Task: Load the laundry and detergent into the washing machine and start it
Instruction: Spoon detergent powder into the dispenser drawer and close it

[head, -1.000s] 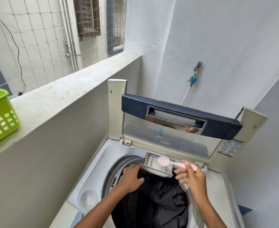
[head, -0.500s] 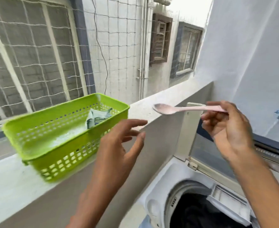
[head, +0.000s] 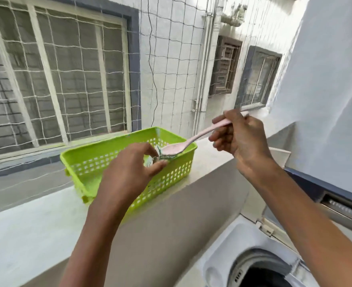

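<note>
Plastered ledge (head: 36, 220), slotted basket (head: 177, 172); left hand (head: 129, 172) pinches sachet (head: 167, 156), right hand (head: 241, 137) pink spoon (head: 173, 148).

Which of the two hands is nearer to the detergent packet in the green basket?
Left. The left hand pinches the detergent packet; the right hand grips the pink spoon farther right.

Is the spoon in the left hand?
No, the right hand holds the spoon, while the left hand pinches a packet at the basket.

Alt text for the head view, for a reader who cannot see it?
The right hand holds a pink spoon, bowl over a green basket on the ledge, while the left hand pinches a small packet there. An open washing machine sits lower right.
</note>
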The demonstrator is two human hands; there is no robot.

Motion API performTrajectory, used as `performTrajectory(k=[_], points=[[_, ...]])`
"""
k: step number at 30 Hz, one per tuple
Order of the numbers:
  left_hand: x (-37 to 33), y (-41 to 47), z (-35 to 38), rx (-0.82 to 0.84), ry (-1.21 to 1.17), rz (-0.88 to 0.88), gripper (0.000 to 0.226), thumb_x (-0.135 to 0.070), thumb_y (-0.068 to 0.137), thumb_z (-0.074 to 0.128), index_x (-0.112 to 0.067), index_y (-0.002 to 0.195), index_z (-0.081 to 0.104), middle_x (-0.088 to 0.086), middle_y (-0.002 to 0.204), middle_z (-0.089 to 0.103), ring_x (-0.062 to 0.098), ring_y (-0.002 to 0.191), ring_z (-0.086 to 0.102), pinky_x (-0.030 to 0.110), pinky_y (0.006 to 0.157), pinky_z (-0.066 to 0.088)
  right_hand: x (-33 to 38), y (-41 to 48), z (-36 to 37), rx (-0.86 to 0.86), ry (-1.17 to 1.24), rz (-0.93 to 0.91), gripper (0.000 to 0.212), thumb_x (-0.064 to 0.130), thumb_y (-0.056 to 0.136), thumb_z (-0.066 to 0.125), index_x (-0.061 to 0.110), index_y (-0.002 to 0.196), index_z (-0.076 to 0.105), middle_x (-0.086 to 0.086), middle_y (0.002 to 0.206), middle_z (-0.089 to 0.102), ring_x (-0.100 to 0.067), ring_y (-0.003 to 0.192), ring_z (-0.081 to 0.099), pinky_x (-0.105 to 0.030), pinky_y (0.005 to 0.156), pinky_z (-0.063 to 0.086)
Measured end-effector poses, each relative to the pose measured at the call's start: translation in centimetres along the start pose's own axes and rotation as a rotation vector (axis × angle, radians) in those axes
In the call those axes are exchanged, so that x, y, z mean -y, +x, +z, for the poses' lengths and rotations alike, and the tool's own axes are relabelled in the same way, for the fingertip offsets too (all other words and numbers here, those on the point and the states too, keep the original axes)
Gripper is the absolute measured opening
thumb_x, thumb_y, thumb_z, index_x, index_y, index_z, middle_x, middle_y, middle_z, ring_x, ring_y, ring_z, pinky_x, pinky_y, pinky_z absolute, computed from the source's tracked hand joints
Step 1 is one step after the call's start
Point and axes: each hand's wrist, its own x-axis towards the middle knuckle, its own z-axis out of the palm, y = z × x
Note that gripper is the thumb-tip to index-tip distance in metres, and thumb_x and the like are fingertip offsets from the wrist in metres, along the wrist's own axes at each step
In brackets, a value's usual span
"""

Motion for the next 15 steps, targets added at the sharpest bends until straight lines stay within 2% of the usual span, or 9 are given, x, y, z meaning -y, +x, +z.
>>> performTrajectory(k=[4, 8, 10, 15], points=[[0.2, 0.3, 0.3, 0.015, 0.012, -0.024, 0.01, -0.037, 0.088, 0.059, -0.028, 0.093, 0.058, -0.006, 0.113, 0.065, 0.02, 0.099, 0.064, 0.041, 0.082, 0.05, 0.3, 0.5, 0.9, 0.137, -0.121, -0.05, 0.024, 0.013, 0.09, 0.043, 0.003, 0.077, 0.06, -0.008, 0.043, 0.06, -0.017, 0.033, 0.049, -0.019, 0.039, 0.038], [0.3, 0.0, 0.2, 0.01, -0.003, -0.012, 0.013, -0.037, 0.091, 0.055, -0.025, 0.096, 0.054, -0.001, 0.113, 0.065, 0.024, 0.097, 0.064, 0.045, 0.079, 0.051, 1.0, 0.2, 1.2, 0.507, -0.35, -0.268, 0.027, 0.017, 0.097, 0.045, 0.006, 0.079, 0.061, -0.013, 0.053, 0.06, -0.022, 0.039, 0.053, -0.024, 0.041, 0.041], [0.3, -0.1, 0.1, 0.012, -0.024, -0.005, 0.014, -0.037, 0.091, 0.054, -0.024, 0.097, 0.053, 0.001, 0.114, 0.065, 0.025, 0.095, 0.065, 0.046, 0.077, 0.052, 1.0, -0.1, 1.2, 0.665, -0.464, -0.318, 0.026, 0.021, 0.097, 0.046, 0.005, 0.083, 0.062, -0.011, 0.057, 0.06, -0.025, 0.045, 0.055, -0.026, 0.043, 0.043], [-0.1, -0.3, -0.1, 0.028, -0.018, 0.0, 0.016, -0.035, 0.092, 0.052, -0.021, 0.101, 0.052, 0.002, 0.122, 0.063, 0.027, 0.101, 0.063, 0.044, 0.079, 0.051, -1.4, 0.6, 2.6, 0.726, -0.712, -0.324, 0.033, 0.026, 0.094, 0.051, -0.002, 0.086, 0.066, -0.017, 0.069, 0.064, -0.021, 0.049, 0.057, -0.018, 0.044, 0.042]])
